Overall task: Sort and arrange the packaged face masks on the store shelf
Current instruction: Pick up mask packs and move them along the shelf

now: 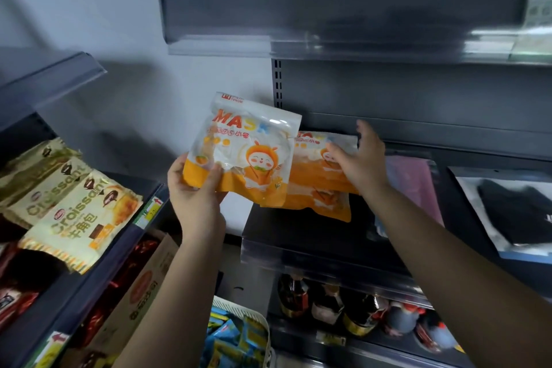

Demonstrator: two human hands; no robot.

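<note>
Dark grey store shelving fills the corner against a pale wall, and from the head view, the only one to hand, the middle shelf (313, 236) is where the work is going on. On it lies a small pile of orange-and-white mask packets (316, 188), flat and overlapping, with a pink packet (412, 179) just beside them to the right and a black-and-silver packet (507, 212) further along.

The person's left hand (194, 188) holds one more mask packet (242, 146) up in front of the shelf, tilted, thumb on the printed face and fingers curled behind its lower left corner. It is off the shelf entirely, to the left of the pile. The right hand (361, 158) lies over the top of the pile with fingers fairly straight and spread, pressing or steadying rather than gripping, as far as I can see.

These packets look light and floppy, glossy film with soft contents, so I would expect them to slide on one another and sag if pinched at one corner. Taking hold along an edge or across the middle, flat between thumb and fingers, seems the safest way, with the other hand keeping the pile square.

Off to the left another shelf carries croissant packs (74, 212), lower down stands a white basket (239, 314) of blue packets, and dark bottles (325, 305) sit on the shelf beneath.
</note>
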